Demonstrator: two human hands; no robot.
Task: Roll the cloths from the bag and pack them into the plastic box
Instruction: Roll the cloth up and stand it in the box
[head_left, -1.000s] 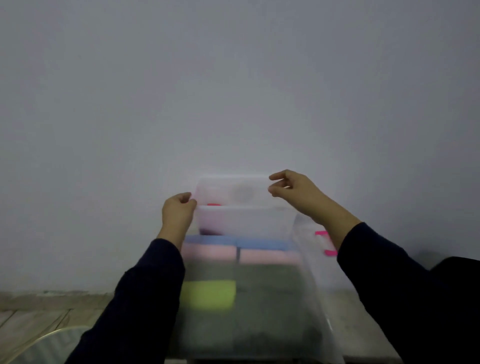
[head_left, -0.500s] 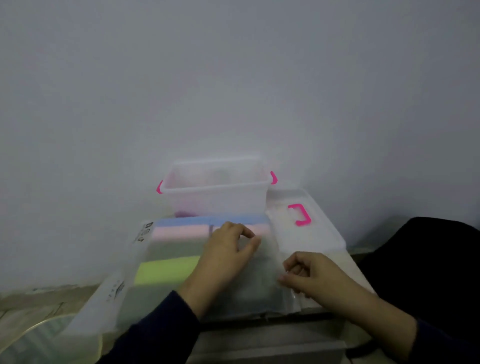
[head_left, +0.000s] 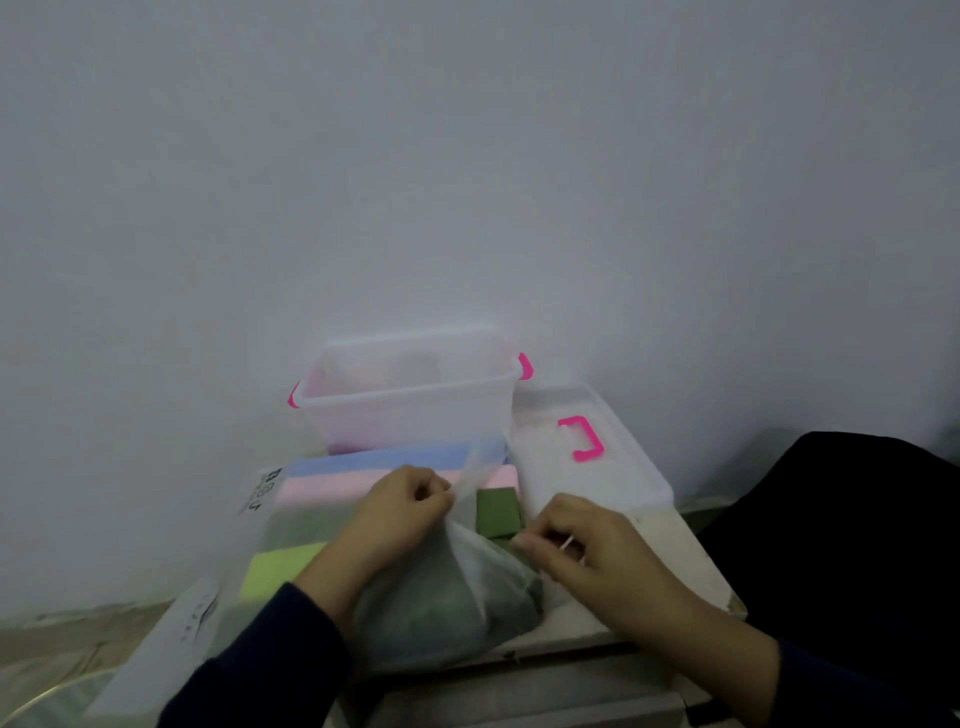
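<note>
Where the low table (head_left: 675, 551) meets the pale wall, a clear plastic box (head_left: 410, 400) stands open, rectangular with rounded corners, thin translucent walls and pink clips at both ends. Its flat lid (head_left: 597, 467), also translucent and bearing a pink handle, lies just beside it on the right. In front of the box lies a thin, frosted plastic bag (head_left: 447, 597), crinkled and soft, with a printed label at its left edge. Folded cloths (head_left: 363, 486) show inside it as flat rectangular bands of blue, pink, lime and dark green; the dark green one lies exposed at the bag's mouth. Both forearms, in dark sleeves, reach forward from below. The left hand (head_left: 400, 512) is curled, its fingertips pinching a raised fold of the bag film. The right hand (head_left: 576, 551) is also curled, fingers pinching the bag's opposite edge near the table's right side. The green cloth lies between the two hands, just beyond the fingertips.
</note>
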